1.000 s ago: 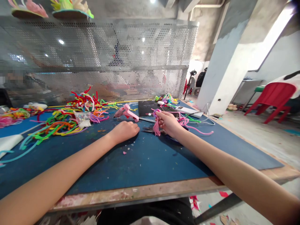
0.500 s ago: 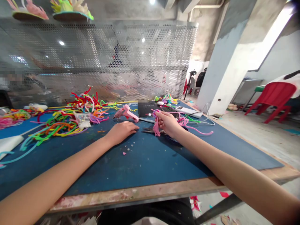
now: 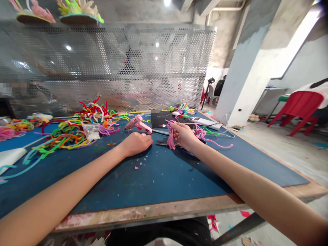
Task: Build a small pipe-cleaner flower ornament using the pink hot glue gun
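My right hand [image 3: 185,135] pinches a pink tassel-like bundle of fuzzy strands [image 3: 171,140], purplish at its top, with the strands hanging down. Behind and below it lie scissors [image 3: 161,143], partly covered by the bundle and the hand. My left hand [image 3: 137,143] rests on the blue mat [image 3: 153,181] with its fingers curled in; whatever might be inside it is hidden. Just beyond the left hand lies a pink glue gun [image 3: 138,123], its nozzle pointing left. Pink pipe cleaners [image 3: 217,144] trail out to the right of my right hand.
Colourful pipe cleaners [image 3: 64,135] heap at the left, with a clear bag of small white pieces [image 3: 91,132] among them. A black box-like item [image 3: 161,120] and a white power strip [image 3: 207,123] lie at the back, before a perforated metal screen [image 3: 107,68].
My left hand has curled its fingers from lying flat into a loose fist, in nearly the same place. The right hand keeps holding the pink bundle, almost still.
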### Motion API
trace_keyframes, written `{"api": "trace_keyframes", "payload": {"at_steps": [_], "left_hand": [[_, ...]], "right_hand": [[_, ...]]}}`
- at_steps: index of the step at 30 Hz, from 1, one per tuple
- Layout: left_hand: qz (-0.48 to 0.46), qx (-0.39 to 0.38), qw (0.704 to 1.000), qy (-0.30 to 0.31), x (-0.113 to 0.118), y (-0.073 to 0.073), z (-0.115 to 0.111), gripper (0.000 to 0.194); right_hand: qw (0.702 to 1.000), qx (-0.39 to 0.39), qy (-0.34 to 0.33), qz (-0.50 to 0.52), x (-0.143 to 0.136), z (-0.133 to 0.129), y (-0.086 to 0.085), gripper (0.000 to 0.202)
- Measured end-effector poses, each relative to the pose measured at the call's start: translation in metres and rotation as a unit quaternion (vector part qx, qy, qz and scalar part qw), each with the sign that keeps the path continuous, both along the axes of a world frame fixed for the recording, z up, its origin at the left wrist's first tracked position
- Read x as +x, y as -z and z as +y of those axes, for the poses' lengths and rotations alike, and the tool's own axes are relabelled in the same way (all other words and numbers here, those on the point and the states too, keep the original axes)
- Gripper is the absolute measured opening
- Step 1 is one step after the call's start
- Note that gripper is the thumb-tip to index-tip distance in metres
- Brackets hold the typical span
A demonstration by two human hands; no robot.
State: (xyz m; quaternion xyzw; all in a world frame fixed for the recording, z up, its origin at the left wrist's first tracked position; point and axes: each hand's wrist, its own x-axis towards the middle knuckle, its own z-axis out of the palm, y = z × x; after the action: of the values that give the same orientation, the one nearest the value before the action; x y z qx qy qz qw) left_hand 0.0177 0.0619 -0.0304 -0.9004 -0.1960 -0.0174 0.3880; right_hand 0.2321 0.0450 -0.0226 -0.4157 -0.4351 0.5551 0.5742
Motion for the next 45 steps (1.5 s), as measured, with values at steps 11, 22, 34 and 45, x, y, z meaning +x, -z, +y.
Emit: {"api": "trace_keyframes", "payload": {"at_steps": [11,22,34,45], "left_hand": [[-0.004,0.013,1.0,-0.006,0.0,0.002,0.002,0.016],[-0.034,0.014,0.999,-0.007,-0.001,0.003,0.004,0.021],[-0.066,-0.094,0.993,0.005,-0.013,-0.001,0.008,0.022],[-0.021,-0.016,1.0,0.002,-0.001,0.005,0.009,0.021]], "right_hand": [[1.0,0.004,0.004,0.005,0.001,0.004,0.004,0.017],[1.0,-0.003,0.0,0.007,-0.001,0.001,0.003,0.017],[1.0,-0.003,-0.008,0.008,-0.001,0.0,0.003,0.014],[1.0,0.003,-0.01,-0.001,-0.002,0.003,0.008,0.02]]}}
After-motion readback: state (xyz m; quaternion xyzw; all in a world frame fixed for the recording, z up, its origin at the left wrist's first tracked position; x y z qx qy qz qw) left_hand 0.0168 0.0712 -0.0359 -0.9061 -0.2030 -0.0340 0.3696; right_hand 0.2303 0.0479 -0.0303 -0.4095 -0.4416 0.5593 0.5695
